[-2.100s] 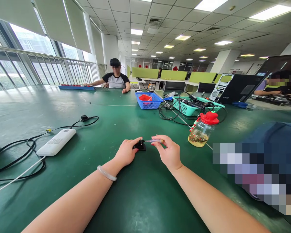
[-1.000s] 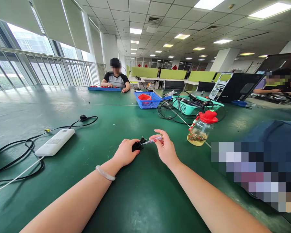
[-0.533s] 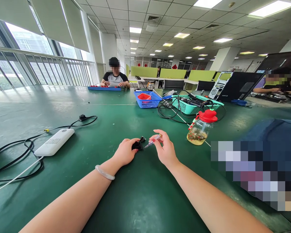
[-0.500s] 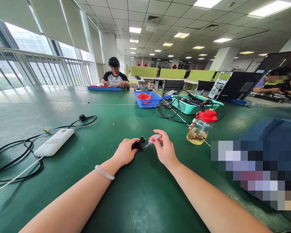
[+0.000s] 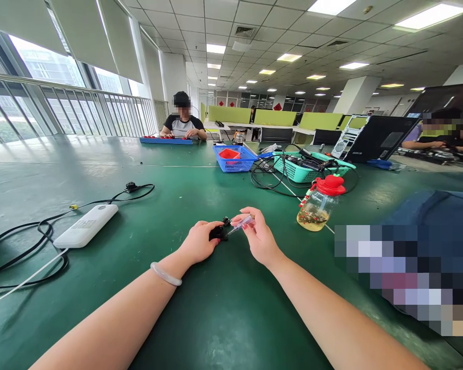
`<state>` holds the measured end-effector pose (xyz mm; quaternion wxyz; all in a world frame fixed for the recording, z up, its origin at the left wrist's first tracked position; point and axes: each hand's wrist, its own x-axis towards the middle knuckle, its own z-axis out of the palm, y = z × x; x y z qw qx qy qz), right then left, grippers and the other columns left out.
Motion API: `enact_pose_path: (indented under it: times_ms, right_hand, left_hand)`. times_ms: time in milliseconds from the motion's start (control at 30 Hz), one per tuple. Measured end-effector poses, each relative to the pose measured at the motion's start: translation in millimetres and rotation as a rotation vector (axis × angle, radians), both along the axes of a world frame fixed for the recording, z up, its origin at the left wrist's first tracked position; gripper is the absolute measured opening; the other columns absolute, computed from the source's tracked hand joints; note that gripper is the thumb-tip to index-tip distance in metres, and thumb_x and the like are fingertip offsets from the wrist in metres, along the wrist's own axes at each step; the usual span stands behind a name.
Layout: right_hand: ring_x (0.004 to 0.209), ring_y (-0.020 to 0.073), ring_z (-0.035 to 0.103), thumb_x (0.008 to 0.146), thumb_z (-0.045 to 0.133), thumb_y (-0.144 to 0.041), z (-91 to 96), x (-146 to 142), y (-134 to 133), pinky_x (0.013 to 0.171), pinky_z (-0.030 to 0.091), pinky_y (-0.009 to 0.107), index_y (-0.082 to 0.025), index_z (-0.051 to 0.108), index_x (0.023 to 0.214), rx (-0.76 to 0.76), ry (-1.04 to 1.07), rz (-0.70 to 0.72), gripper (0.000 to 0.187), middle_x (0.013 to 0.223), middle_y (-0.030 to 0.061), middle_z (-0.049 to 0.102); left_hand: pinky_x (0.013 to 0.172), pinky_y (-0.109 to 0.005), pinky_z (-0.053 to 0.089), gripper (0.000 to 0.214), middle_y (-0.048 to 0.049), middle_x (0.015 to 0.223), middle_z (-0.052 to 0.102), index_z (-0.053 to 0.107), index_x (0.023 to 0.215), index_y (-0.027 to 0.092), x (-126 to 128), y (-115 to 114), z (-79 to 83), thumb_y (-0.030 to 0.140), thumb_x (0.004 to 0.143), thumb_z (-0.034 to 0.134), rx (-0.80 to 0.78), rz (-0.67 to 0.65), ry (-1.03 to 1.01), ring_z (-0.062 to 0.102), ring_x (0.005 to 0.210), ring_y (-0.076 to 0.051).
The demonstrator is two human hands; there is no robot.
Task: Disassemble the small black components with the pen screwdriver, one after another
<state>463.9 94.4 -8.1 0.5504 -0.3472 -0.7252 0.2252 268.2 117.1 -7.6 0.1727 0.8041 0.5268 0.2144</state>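
My left hand (image 5: pixel 198 242) rests low over the green table (image 5: pixel 231 313), its fingers closed on a small black part (image 5: pixel 218 234). The part's exact kind is too small and too covered to tell. In my right hand (image 5: pixel 261 240) is a slim screwdriver with a clear handle (image 5: pixel 239 225), pinched between thumb and fingers. It slants down to the left, and its tip is at the black part; whether they touch I cannot tell. Just behind the part sits a small dark cluster (image 5: pixel 226 221), perhaps joined to it.
A red-lidded bottle (image 5: pixel 317 208) stands to the right. Farther back are a blue basket (image 5: pixel 235 163) and a green basket (image 5: pixel 293 172) with cables. A white power bank (image 5: pixel 87 226) and black cables (image 5: pixel 46 231) lie left. A person (image 5: pixel 183 123) sits across; another's blurred sleeve (image 5: pixel 440 226) is at right.
My right hand's fingers have shifted along the screwdriver, and its tip has moved slightly left onto or against the black part. My left hand stays almost in place.
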Motion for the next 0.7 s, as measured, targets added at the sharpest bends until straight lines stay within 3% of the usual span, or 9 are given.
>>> enact_pose_path:
  times_ms: [233,433,700]
  right_hand:
    - [0.090,0.0165,0.068,0.095,0.044,-0.015,3.7,-5,-12,0.083,0.057,0.034,-0.025,0.047,0.113,0.209,-0.062,-0.095,0.020,0.096,0.0047,0.068]
    - [0.101,0.0202,0.065,0.092,0.044,-0.010,7.4,-12,-20,0.088,0.056,0.038,-0.026,0.050,0.112,0.371,-0.240,-0.062,0.026,0.101,0.0052,0.068]
    - [0.093,0.0202,0.065,0.092,0.049,-0.012,6.1,-17,-17,0.085,0.056,0.038,-0.027,0.051,0.108,0.349,-0.322,-0.059,0.022,0.097,0.0037,0.067]
  left_hand:
    - [0.102,-0.041,0.045,0.049,-0.0069,0.115,0.068,0.058,0.127,0.025,0,-1,1.1,0.018,0.079,0.061,0.022,-0.032,0.023,0.055,0.114,-0.027]
    - [0.094,-0.039,0.047,0.051,-0.0071,0.112,0.069,0.054,0.133,0.026,1,-3,3.2,0.022,0.083,0.062,0.056,-0.083,0.078,0.057,0.106,-0.027]
    - [0.091,-0.038,0.047,0.046,-0.0049,0.112,0.070,0.054,0.132,0.026,0,-1,2.4,0.022,0.086,0.059,0.091,-0.139,0.104,0.058,0.101,-0.025]
